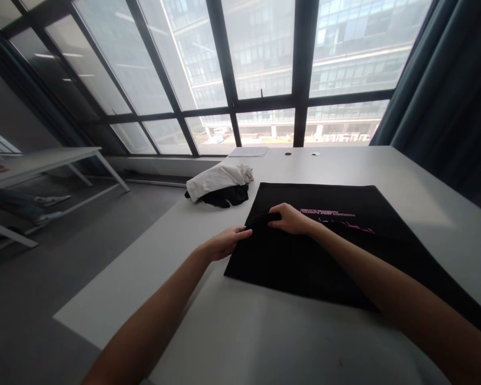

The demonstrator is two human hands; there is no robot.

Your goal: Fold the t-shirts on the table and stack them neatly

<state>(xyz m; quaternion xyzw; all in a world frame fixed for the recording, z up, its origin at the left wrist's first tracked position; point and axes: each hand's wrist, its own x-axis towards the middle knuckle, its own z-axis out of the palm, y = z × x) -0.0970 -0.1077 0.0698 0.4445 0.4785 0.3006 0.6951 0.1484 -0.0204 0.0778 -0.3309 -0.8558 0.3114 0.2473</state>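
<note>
A black cloth bag with pink print (328,240) lies flat on the white table (264,337). My left hand (226,242) grips the bag's left edge, fingers closed on the fabric. My right hand (292,218) pinches a raised fold, maybe a strap, near the same edge, just right of the left hand. Both forearms reach in from the bottom of the view.
A bundle of white and black cloth (220,184) sits at the table's far left edge. A sheet of paper (248,152) lies by the window. Another white table (40,160) stands to the left, with a person's legs under it. A dark curtain (449,91) hangs at right.
</note>
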